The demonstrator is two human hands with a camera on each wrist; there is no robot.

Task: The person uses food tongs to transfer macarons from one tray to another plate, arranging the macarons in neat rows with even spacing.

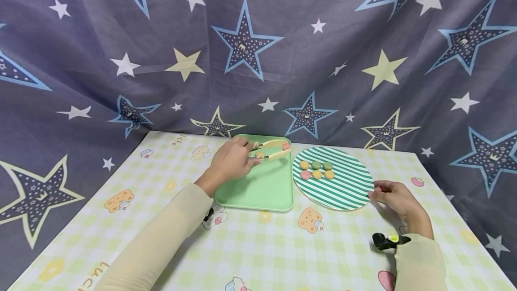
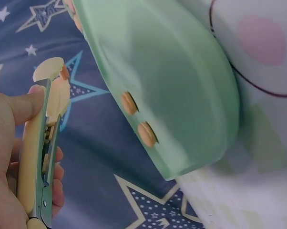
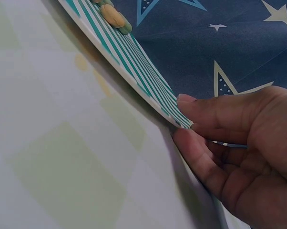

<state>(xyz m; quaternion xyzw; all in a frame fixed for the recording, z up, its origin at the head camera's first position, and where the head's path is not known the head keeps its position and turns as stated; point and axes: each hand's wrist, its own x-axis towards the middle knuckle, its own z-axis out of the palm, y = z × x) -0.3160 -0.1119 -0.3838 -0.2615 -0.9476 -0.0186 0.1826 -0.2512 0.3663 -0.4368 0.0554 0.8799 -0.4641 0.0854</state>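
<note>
My left hand (image 1: 233,158) grips a pair of cream-tipped tongs (image 1: 278,154) above the green tray (image 1: 258,190). Between the tong tips sits a small pinkish macaron (image 1: 286,146), its edge showing orange in the left wrist view. Two orange-tan macarons, one nearer (image 2: 147,134) and one farther (image 2: 129,102), lie along the tray's side. At the right, my right hand (image 1: 397,199) pinches the rim of a green-and-white striped plate (image 1: 351,185) between thumb and fingers. Two short rows of macarons, yellow, green and one pink (image 1: 305,174), rest on the plate's left part.
Tray and plate stand side by side on a checked tablecloth (image 1: 258,250) with cartoon prints. A dark star-patterned curtain (image 1: 258,93) hangs right behind the table's back edge. A black wrist strap piece (image 1: 387,240) sticks out from the right sleeve.
</note>
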